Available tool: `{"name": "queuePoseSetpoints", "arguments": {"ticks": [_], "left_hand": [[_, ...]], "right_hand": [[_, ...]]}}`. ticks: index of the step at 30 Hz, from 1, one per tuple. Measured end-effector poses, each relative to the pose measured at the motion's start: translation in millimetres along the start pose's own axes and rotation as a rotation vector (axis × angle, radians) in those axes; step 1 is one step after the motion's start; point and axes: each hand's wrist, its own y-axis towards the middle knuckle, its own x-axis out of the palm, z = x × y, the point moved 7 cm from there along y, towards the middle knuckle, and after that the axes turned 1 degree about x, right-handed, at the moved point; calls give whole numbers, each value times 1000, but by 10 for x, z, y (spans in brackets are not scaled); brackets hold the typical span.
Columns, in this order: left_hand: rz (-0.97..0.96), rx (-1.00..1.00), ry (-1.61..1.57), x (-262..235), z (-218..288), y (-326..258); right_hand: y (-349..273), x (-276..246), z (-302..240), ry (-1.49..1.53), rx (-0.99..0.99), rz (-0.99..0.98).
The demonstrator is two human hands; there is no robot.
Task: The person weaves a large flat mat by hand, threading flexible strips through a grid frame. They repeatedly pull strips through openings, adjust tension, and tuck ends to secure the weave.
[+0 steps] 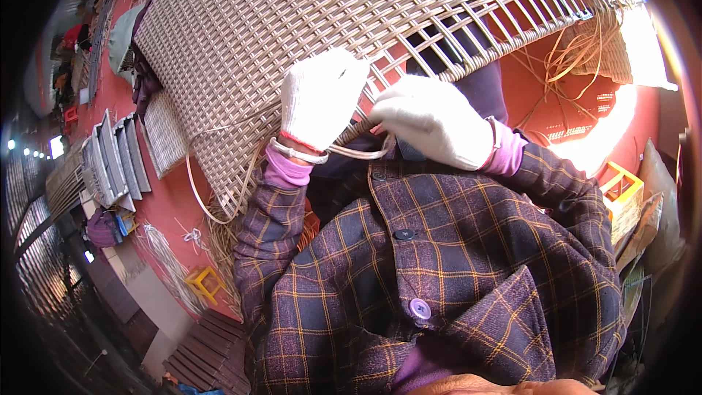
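A large woven wicker panel (pixel 256 44) in grey-beige synthetic rattan slants across my front. Its near edge shows open gaps between bare strands (pixel 468 29) above a wrapped edge rod (pixel 504 47). My left hand (pixel 322 99), in a white knit glove, is closed against the panel near that edge; what its fingers hold is hidden. Beside it, my right hand (pixel 435 121), also gloved in white, is closed at the edge with its fingertips toward the left hand. A loop of pale strand (pixel 362 153) hangs below the hands and runs up to the right fingertips.
Loose strands (pixel 578 58) tangle at the panel's far right corner. A long strand (pixel 194 183) curves out at left. Yellow stools (pixel 205 283) (pixel 621 186) stand on the red floor (pixel 172 208) either side. Stacked grey panels (pixel 113 157) and bundled white strands (pixel 168 256) lie left.
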Motion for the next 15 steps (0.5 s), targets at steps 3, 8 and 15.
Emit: {"name": "queuePoseSetpoints", "arguments": {"ticks": [3, 8, 15], "left_hand": [[8, -215, -128, 48, -67, -80], [1, -156, -28, 111, 47, -69], [66, -154, 47, 207, 74, -115]], "right_hand": [[13, -197, 330, 139, 368, 8], [80, -308, 706, 263, 772, -269], [167, -5, 937, 247, 909, -703]]}}
